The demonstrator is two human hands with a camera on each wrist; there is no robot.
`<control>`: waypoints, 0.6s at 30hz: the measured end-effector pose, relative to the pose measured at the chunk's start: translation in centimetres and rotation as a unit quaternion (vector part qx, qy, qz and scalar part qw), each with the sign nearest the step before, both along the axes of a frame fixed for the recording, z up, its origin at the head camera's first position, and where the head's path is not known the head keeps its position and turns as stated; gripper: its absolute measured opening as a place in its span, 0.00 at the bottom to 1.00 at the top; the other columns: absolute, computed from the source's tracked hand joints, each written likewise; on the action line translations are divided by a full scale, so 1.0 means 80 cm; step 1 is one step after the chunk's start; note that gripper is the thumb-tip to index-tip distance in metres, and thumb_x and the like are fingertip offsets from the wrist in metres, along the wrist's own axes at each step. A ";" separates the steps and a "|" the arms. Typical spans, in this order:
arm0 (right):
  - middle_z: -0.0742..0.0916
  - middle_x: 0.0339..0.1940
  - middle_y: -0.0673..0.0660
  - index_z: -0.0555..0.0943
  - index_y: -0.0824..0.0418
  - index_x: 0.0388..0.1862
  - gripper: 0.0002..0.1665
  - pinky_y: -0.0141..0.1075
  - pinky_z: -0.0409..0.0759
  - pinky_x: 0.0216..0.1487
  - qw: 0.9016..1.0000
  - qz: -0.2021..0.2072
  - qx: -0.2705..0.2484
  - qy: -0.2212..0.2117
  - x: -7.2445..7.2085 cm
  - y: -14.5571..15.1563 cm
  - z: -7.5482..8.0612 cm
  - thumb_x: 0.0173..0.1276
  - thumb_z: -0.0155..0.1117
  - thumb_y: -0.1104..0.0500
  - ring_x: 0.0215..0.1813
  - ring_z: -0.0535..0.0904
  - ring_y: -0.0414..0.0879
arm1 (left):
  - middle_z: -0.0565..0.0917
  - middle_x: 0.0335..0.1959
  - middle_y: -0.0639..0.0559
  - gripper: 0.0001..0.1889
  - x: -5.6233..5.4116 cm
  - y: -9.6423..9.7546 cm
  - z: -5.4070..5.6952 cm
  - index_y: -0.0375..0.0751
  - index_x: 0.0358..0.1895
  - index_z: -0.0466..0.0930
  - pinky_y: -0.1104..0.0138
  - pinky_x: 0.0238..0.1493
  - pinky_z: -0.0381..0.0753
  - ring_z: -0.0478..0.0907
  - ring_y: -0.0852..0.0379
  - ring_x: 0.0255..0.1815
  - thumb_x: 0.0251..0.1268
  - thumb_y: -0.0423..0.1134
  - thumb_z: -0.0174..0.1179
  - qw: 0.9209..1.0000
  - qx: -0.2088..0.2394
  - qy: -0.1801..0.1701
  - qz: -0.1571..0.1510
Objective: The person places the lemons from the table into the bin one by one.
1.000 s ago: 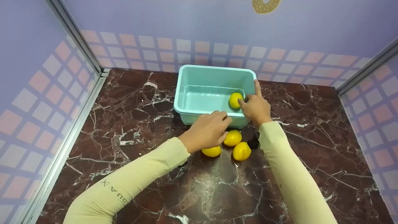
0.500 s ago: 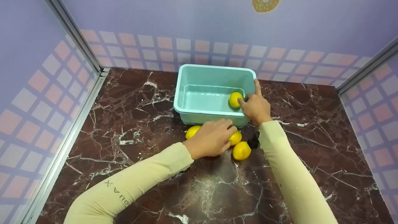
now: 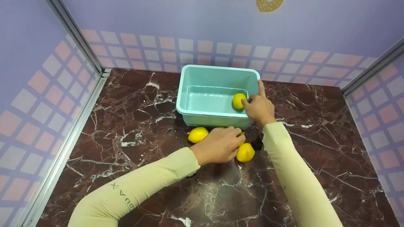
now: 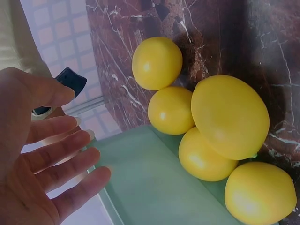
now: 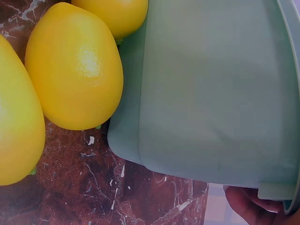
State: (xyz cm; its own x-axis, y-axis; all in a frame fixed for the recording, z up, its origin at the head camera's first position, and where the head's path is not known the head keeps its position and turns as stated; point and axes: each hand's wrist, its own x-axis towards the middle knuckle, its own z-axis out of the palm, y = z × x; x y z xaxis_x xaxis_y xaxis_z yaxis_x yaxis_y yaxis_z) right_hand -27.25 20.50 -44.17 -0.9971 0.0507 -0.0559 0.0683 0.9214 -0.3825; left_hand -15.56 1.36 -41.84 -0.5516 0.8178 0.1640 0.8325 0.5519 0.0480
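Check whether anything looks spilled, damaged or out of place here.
Nothing stands out. The green tub sits upright, held by the right hand; the lemon inside it and the lemons outside show no visible damage.

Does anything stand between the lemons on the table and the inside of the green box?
Yes: the front wall of the box. The lemons would probably need lifting over its rim. Over it, the way looks open, except where the right hand grips the right end.
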 end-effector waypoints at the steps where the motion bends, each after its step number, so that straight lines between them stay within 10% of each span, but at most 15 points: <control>1: 0.42 0.82 0.46 0.82 0.63 0.50 0.30 0.53 0.76 0.45 1.000 0.000 -0.001 -0.001 0.000 0.000 0.000 0.69 0.51 0.39 0.40 0.79 0.60 | 0.78 0.41 0.53 0.10 0.001 0.001 -0.001 0.47 0.46 0.79 0.63 0.32 0.79 0.76 0.55 0.38 0.63 0.43 0.55 1.000 -0.002 0.001 -0.001; 18: 0.42 0.82 0.46 0.82 0.63 0.47 0.28 0.55 0.74 0.51 1.000 0.001 -0.007 0.000 0.003 0.000 0.002 0.70 0.52 0.40 0.42 0.79 0.61 | 0.78 0.40 0.52 0.09 0.009 0.010 -0.016 0.50 0.43 0.83 0.64 0.29 0.80 0.75 0.55 0.35 0.59 0.43 0.60 0.998 -0.024 0.004 -0.052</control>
State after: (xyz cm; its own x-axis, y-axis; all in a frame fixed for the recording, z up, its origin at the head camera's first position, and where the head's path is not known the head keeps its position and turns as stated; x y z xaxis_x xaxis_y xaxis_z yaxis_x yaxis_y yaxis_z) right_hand -27.01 20.49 -44.02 -0.9973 0.0474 -0.0565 0.0659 0.9163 -0.3950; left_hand -14.87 2.19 -43.10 -0.4618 0.8778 0.1276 0.8859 0.4635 0.0176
